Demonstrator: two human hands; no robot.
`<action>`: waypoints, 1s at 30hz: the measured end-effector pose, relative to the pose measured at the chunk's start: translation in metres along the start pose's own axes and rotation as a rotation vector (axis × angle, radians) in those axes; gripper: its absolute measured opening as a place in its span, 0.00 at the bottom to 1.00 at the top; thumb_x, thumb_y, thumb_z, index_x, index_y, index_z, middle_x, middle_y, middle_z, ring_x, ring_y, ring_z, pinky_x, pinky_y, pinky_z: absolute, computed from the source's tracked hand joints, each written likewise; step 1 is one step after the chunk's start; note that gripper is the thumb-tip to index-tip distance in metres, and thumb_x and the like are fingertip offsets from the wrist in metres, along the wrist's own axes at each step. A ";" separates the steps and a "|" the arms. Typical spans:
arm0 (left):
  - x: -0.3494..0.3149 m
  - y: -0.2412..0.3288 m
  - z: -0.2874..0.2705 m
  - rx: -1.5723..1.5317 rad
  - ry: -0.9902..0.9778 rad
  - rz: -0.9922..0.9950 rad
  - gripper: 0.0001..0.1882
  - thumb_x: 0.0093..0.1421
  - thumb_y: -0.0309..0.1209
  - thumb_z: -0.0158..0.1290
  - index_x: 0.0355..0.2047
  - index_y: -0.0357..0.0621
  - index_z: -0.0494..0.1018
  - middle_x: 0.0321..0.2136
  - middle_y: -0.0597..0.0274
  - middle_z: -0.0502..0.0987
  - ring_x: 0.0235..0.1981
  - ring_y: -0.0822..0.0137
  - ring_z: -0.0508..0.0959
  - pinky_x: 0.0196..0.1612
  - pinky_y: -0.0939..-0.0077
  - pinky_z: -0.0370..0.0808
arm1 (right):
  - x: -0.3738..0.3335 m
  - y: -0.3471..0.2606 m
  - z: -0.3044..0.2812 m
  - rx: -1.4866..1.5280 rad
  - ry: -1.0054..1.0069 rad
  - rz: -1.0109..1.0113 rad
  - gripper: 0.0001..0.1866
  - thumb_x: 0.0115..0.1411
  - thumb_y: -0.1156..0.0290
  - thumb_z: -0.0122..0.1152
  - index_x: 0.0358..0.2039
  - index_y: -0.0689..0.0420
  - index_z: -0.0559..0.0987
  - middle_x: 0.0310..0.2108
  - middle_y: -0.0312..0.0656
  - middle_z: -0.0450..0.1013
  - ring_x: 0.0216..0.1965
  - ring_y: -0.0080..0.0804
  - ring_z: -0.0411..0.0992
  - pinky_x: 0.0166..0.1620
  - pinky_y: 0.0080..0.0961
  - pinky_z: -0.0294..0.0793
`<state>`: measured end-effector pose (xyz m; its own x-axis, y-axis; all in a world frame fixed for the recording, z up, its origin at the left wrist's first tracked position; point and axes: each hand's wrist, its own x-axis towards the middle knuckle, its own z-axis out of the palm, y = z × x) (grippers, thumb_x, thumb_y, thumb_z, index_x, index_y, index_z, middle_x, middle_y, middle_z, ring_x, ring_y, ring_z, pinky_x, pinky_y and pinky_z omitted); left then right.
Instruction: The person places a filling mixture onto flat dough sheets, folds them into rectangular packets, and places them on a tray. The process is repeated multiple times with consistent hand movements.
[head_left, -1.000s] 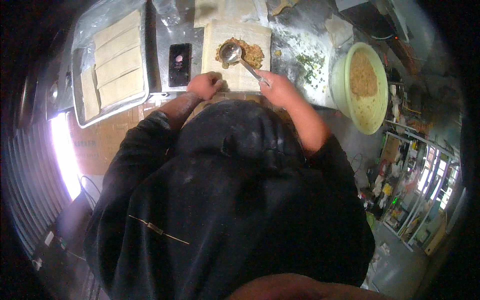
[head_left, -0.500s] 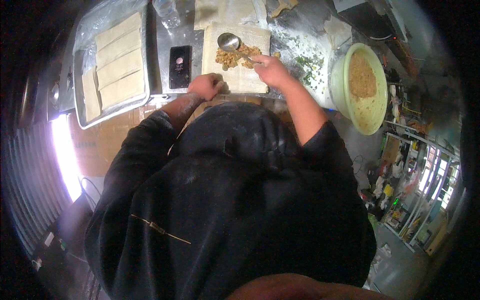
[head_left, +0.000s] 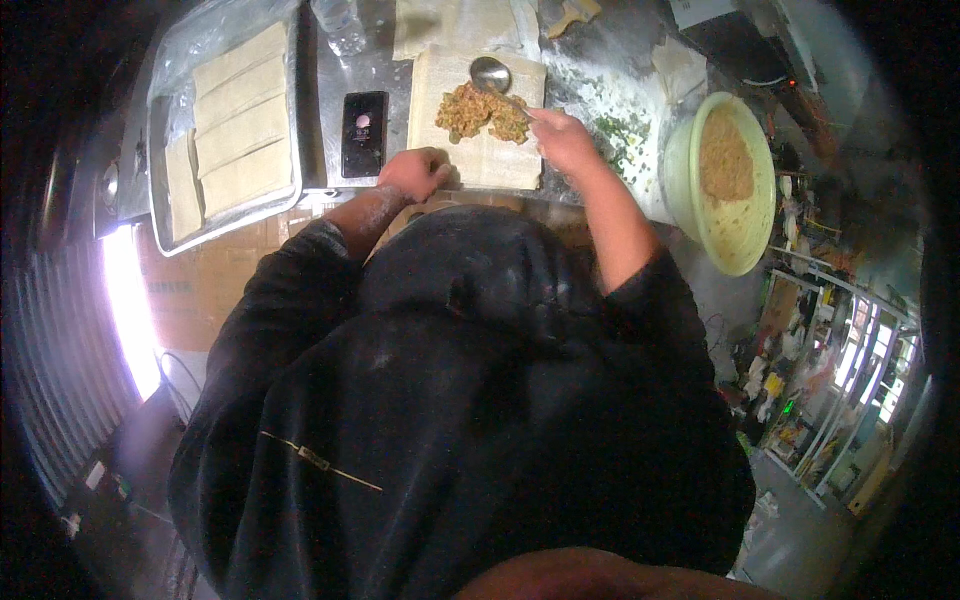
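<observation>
— what lies before you on the worktop, with the dough sheet as the centre of the clock?
— brown filling (head_left: 460,115) sits in an uneven heap around the middle of the pale dough sheet (head_left: 495,168), a notch of dough showing in its near edge.

— and your hands?
— your right hand (head_left: 566,142), at three o'clock, has its fingers clamped on the handle of a metal ladle (head_left: 490,75), whose bowl rests by the heap's far side, toward twelve. your left hand (head_left: 413,176) lies at the near corner, around seven to eight, fingers curled; whether they pinch the dough, one cannot tell.

— how far along are you?
— partway, by the look of it: filling is down, but uneven, and the sheet's margins are bare. more fills the green bowl (head_left: 683,160) at four o'clock. at nine, beyond your phone (head_left: 363,135), cut dough strips (head_left: 240,110) lie flat in a lined tray (head_left: 240,214).
</observation>
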<state>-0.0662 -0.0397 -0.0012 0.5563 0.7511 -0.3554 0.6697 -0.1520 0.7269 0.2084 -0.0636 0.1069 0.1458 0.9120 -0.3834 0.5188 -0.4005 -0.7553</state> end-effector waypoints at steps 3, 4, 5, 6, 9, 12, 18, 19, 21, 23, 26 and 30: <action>0.001 0.000 0.000 0.021 0.000 -0.011 0.19 0.63 0.49 0.52 0.46 0.52 0.81 0.41 0.50 0.83 0.46 0.47 0.81 0.50 0.58 0.77 | 0.006 0.003 0.003 -0.320 -0.058 -0.127 0.20 0.67 0.64 0.57 0.57 0.57 0.79 0.40 0.45 0.79 0.34 0.28 0.73 0.43 0.30 0.75; 0.001 0.000 0.000 0.028 0.014 -0.004 0.19 0.63 0.49 0.52 0.46 0.53 0.81 0.41 0.50 0.83 0.46 0.47 0.81 0.50 0.58 0.77 | 0.001 0.008 -0.002 -0.425 -0.038 -0.225 0.20 0.67 0.64 0.57 0.57 0.57 0.79 0.40 0.46 0.79 0.35 0.28 0.74 0.43 0.30 0.76; 0.000 0.000 0.000 0.029 0.023 0.002 0.19 0.63 0.49 0.52 0.46 0.53 0.80 0.41 0.50 0.83 0.46 0.47 0.81 0.50 0.58 0.77 | -0.008 0.014 -0.007 -0.525 -0.019 -0.369 0.20 0.67 0.63 0.57 0.56 0.57 0.79 0.39 0.46 0.80 0.35 0.29 0.74 0.44 0.30 0.76; 0.000 0.000 0.001 0.028 0.027 -0.005 0.19 0.63 0.49 0.52 0.46 0.53 0.80 0.41 0.50 0.83 0.46 0.47 0.81 0.50 0.58 0.77 | -0.017 0.021 -0.016 -0.427 0.000 -0.288 0.20 0.67 0.64 0.57 0.57 0.56 0.79 0.37 0.44 0.79 0.33 0.29 0.74 0.43 0.30 0.76; -0.001 0.002 0.000 0.015 0.041 -0.023 0.20 0.63 0.49 0.52 0.47 0.53 0.80 0.42 0.50 0.83 0.46 0.47 0.81 0.51 0.58 0.76 | -0.039 0.035 -0.038 -0.020 -0.013 -0.031 0.20 0.67 0.64 0.56 0.58 0.55 0.78 0.33 0.39 0.78 0.28 0.29 0.73 0.37 0.29 0.76; 0.001 0.002 -0.003 0.058 -0.007 -0.004 0.22 0.63 0.51 0.52 0.48 0.52 0.80 0.40 0.51 0.83 0.45 0.48 0.81 0.50 0.58 0.77 | -0.054 0.035 -0.035 0.377 -0.139 0.367 0.20 0.68 0.65 0.55 0.58 0.56 0.78 0.33 0.39 0.78 0.29 0.29 0.73 0.37 0.29 0.76; 0.003 -0.001 0.001 0.017 0.013 -0.015 0.21 0.62 0.52 0.51 0.45 0.53 0.81 0.33 0.52 0.84 0.38 0.51 0.83 0.46 0.59 0.78 | -0.067 0.046 -0.004 -0.152 -0.078 -0.116 0.21 0.67 0.68 0.57 0.60 0.57 0.76 0.41 0.46 0.80 0.40 0.33 0.76 0.47 0.31 0.75; 0.003 -0.002 0.002 0.013 0.016 -0.006 0.21 0.63 0.51 0.51 0.44 0.53 0.81 0.32 0.52 0.84 0.37 0.51 0.84 0.46 0.59 0.78 | -0.072 0.052 -0.008 -0.183 -0.004 -0.196 0.21 0.67 0.69 0.57 0.60 0.56 0.76 0.39 0.44 0.78 0.38 0.30 0.74 0.44 0.29 0.73; 0.004 -0.003 0.002 -0.005 0.031 0.014 0.20 0.63 0.51 0.51 0.43 0.52 0.81 0.30 0.53 0.83 0.35 0.52 0.84 0.45 0.59 0.78 | -0.082 0.060 -0.020 -0.188 0.092 -0.149 0.20 0.68 0.68 0.57 0.59 0.55 0.77 0.33 0.37 0.75 0.30 0.25 0.70 0.35 0.26 0.71; 0.005 -0.003 0.001 0.013 0.013 0.017 0.20 0.63 0.50 0.51 0.43 0.51 0.81 0.29 0.54 0.83 0.34 0.52 0.84 0.44 0.60 0.78 | -0.088 0.059 -0.031 0.046 -0.030 0.146 0.19 0.68 0.68 0.56 0.59 0.55 0.77 0.33 0.36 0.75 0.30 0.25 0.70 0.35 0.26 0.71; 0.007 -0.001 0.001 0.005 -0.034 0.019 0.20 0.63 0.50 0.51 0.42 0.51 0.81 0.29 0.55 0.84 0.34 0.53 0.84 0.43 0.60 0.78 | -0.072 0.036 -0.022 0.125 -0.161 0.294 0.20 0.67 0.68 0.56 0.59 0.57 0.77 0.47 0.46 0.80 0.44 0.37 0.78 0.48 0.32 0.76; 0.008 -0.003 0.004 0.128 0.056 0.024 0.19 0.64 0.50 0.51 0.42 0.52 0.81 0.28 0.57 0.84 0.32 0.55 0.84 0.41 0.61 0.79 | -0.032 0.005 0.017 -0.136 -0.221 -0.098 0.21 0.65 0.67 0.59 0.58 0.55 0.78 0.47 0.52 0.80 0.46 0.43 0.79 0.49 0.37 0.77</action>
<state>-0.0620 -0.0361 -0.0082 0.5467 0.7807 -0.3027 0.7161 -0.2485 0.6523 0.1925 -0.0968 0.1065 -0.0897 0.8983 -0.4301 0.6318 -0.2825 -0.7218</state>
